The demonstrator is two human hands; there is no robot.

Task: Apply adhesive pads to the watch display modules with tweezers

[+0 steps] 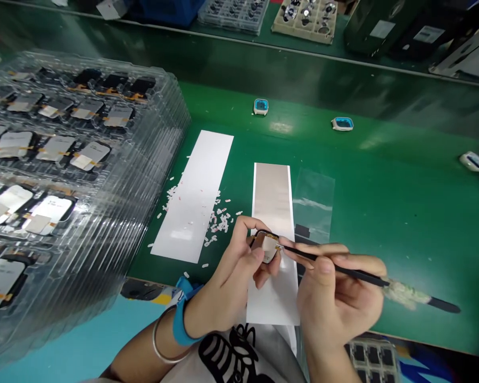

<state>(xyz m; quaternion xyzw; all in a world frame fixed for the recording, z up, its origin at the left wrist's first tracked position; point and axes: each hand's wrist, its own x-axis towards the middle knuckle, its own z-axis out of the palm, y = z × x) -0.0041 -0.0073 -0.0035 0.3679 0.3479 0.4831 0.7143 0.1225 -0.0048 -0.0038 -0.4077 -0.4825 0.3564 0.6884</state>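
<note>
My left hand (pixel 233 266) pinches a small dark screen module (pixel 266 247) with a pale rectangle on its face, held just above the green mat. My right hand (pixel 339 298) grips black tweezers (pixel 343 270) whose tip touches the module's right edge. A wad of pale tape is wrapped round the tweezers' rear end. Under the hands lies a pale backing strip (pixel 272 205). My left wrist carries a blue strap and a metal bangle.
A tall stack of clear trays (pixel 75 175) filled with screen modules stands at the left. A white strip (pixel 195 191) with scattered peeled bits lies beside a clear film (pixel 314 199). Small blue-faced watch bodies (pixel 261 106) sit farther back. More trays line the far edge.
</note>
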